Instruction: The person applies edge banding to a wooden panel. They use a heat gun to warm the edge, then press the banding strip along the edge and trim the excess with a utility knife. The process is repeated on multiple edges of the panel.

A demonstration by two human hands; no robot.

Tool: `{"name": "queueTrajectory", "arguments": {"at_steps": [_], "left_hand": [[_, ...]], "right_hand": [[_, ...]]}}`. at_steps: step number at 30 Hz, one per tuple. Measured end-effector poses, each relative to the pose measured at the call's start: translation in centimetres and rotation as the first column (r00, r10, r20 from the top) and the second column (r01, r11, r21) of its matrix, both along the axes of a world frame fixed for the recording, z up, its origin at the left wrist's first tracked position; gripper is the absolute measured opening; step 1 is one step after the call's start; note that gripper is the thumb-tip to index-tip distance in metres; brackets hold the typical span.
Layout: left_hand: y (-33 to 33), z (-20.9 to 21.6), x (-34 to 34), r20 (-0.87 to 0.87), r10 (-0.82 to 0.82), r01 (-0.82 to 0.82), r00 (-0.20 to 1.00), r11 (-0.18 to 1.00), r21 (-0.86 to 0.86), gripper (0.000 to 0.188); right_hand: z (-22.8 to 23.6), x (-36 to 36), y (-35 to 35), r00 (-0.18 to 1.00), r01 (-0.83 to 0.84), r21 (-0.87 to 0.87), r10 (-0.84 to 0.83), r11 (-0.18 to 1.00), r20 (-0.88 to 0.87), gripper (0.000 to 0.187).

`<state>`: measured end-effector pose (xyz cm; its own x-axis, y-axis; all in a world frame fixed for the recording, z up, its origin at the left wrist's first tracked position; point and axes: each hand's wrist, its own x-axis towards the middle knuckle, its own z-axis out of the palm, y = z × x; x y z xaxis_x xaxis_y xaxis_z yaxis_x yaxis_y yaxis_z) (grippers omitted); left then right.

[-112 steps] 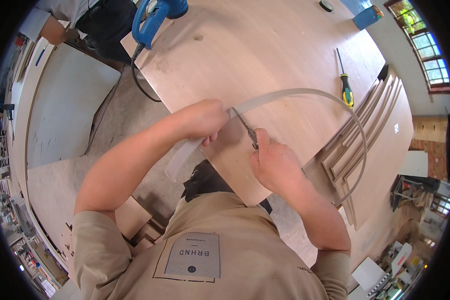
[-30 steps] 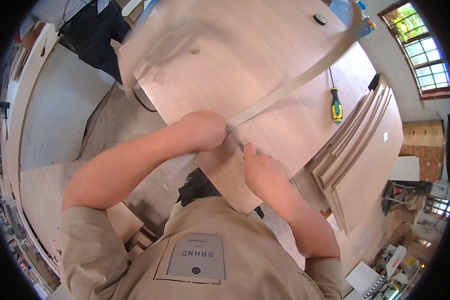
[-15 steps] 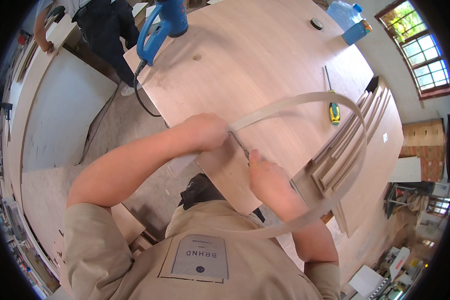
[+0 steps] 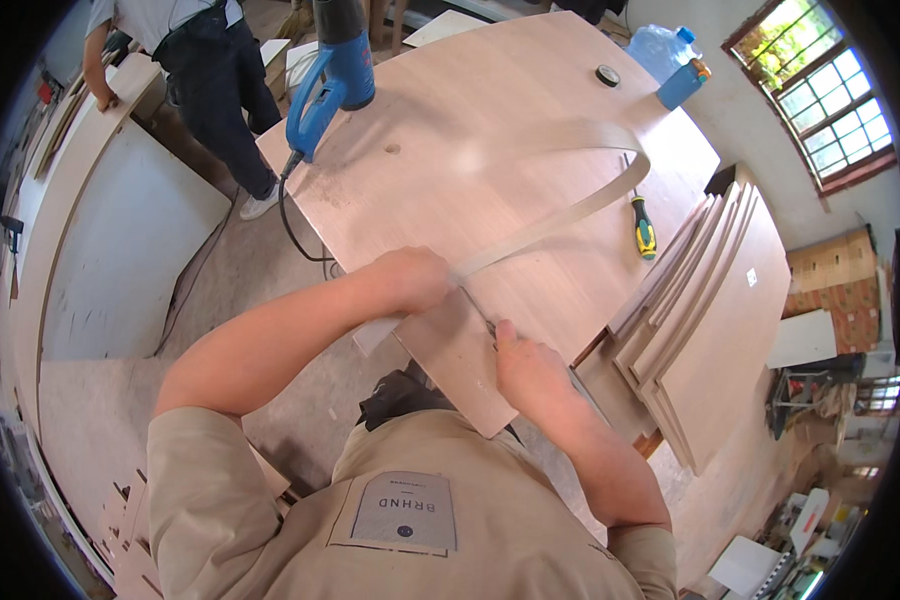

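Note:
My left hand (image 4: 417,280) is closed on one end of a long, thin pale edging strip (image 4: 580,208) at the left edge of a wood-faced panel (image 4: 370,215). From there the strip rises across the panel and curls back in a loop; its far part is blurred. My right hand (image 4: 532,372) is closed round a slim metal tool (image 4: 478,305), near the panel's close corner. Its thin tip reaches up to the strip beside my left fingers. My fist hides most of the tool, so its kind is unclear.
On the panel are a blue corded power tool (image 4: 342,80), a green-yellow screwdriver (image 4: 643,228), a small dark roll (image 4: 607,75) and a blue bottle (image 4: 682,84). Stacked boards (image 4: 705,330) lean at the right. Another person (image 4: 215,95) stands at the far left beside a long workbench (image 4: 82,170).
The strip's loop has swung away from my right arm and body and now lies over the panel, bending back to the left. Both hands keep nearly the same place and hold.

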<state>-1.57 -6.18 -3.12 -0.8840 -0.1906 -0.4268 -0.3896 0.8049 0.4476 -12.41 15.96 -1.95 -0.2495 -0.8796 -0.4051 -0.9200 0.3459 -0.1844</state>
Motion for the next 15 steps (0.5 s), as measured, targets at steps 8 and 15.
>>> {"name": "queueTrajectory", "arguments": {"at_steps": [8,15], "left_hand": [[-0.8,-0.1,1.3,0.003,0.320,-0.293,0.947,0.865,0.406,0.044],[-0.3,1.1,3.7,-0.104,0.559,-0.406,0.822,0.705,0.582,0.038]], "right_hand": [[0.2,-2.6,2.4,0.564,0.699,-0.037,-0.518,0.714,0.643,0.022],[0.5,-4.4,-0.6,0.585,0.715,-0.088,-0.526,0.693,0.617,0.029]]}}
